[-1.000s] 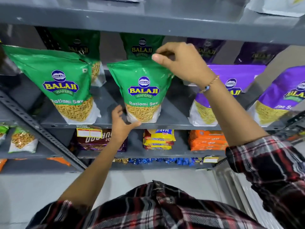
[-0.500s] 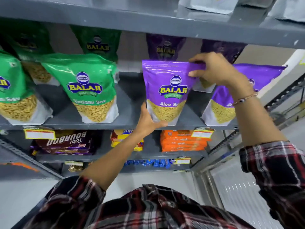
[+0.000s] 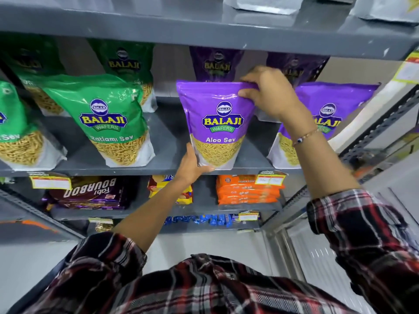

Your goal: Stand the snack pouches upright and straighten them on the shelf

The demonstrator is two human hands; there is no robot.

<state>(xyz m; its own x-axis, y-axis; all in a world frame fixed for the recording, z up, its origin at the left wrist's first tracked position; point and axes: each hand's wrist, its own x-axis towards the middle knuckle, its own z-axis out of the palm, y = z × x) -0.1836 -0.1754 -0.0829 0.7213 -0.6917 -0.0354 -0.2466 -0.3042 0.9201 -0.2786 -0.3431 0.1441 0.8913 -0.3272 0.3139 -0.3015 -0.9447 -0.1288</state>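
A purple Aloo Sev pouch stands upright at the front of the grey shelf. My right hand pinches its top right corner, and my left hand grips its bottom left corner. A second purple pouch leans to the right behind my right wrist. To the left stands a green Ratlami Sev pouch, tilted a little left, with another green pouch at the frame's left edge. More green and purple pouches stand in the back row, in shadow.
The grey shelf above hangs low over the pouch tops. Below are Bourbon biscuit packs, orange packs and price tags. A slotted metal upright bounds the shelf at the right.
My hands left the green Ratlami Sev pouch and moved right to the purple Aloo Sev pouch. Since half a second ago the pouch stands straighter, held at the top and bottom.
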